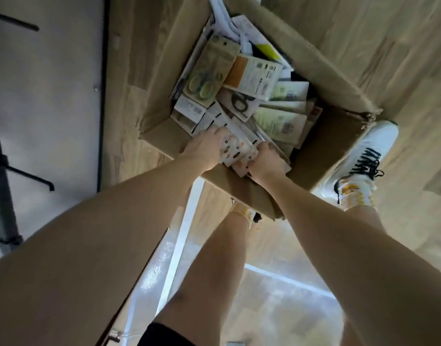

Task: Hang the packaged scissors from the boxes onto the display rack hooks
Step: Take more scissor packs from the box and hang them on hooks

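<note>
Reaching down into the big corrugated cardboard box [334,156] on the pale wood-look floor [389,46], the person looks to be at the picking-up step. Beyond both hands lies a loose heap of flat, glossy card-backed scissor packs [239,91]. Between them sits a small stack of packs [239,153], left hand [207,151] and right hand [267,161] curled around its edges. Next comes lifting it clear toward the hooks [43,184] off to the left.

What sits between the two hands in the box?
Head view: between left hand and right hand, a stack of white scissor packs, gripped by both.
</note>
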### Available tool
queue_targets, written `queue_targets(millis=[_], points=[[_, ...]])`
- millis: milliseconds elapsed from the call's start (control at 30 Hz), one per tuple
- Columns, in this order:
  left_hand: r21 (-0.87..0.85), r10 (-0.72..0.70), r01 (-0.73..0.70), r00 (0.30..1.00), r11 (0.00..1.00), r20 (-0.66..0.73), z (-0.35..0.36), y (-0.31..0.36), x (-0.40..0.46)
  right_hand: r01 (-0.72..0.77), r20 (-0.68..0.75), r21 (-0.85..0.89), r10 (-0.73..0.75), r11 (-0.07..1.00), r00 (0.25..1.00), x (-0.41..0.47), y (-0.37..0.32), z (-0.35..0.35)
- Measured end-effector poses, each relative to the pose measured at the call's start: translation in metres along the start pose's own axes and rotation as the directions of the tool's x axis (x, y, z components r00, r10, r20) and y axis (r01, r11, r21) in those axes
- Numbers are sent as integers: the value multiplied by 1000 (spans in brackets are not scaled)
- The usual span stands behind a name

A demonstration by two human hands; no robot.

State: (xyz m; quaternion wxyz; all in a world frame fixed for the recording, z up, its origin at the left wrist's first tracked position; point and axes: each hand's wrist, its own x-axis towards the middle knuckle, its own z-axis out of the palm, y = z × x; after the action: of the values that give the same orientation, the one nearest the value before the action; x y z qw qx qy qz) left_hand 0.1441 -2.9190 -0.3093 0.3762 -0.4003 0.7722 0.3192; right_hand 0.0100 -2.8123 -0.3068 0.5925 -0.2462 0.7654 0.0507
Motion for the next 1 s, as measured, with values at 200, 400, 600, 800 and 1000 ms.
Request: queue_targets(millis=[200,400,600,800,1000], points=[[61,54,-51,997,997,-47,-5,2,-9,16,-22,9,-16,1000,1000,-14,6,4],[141,75,-67,996,988,-52,-17,12,-5,36,-11,43,-36,998,999,-27,2,-20],[64,6,-5,1000,998,-12,-26,32,-30,83,-56,102,-77,991,995,-65,13,-28],[-175,-96,72,987,982,-129,-23,73,-80,206,-118,-1,-205,979,972,-101,20,-58],[-352,-168,84,962,932,-214,-53,116,-142,499,35,-164,-500,851,865,-160,14,-123]])
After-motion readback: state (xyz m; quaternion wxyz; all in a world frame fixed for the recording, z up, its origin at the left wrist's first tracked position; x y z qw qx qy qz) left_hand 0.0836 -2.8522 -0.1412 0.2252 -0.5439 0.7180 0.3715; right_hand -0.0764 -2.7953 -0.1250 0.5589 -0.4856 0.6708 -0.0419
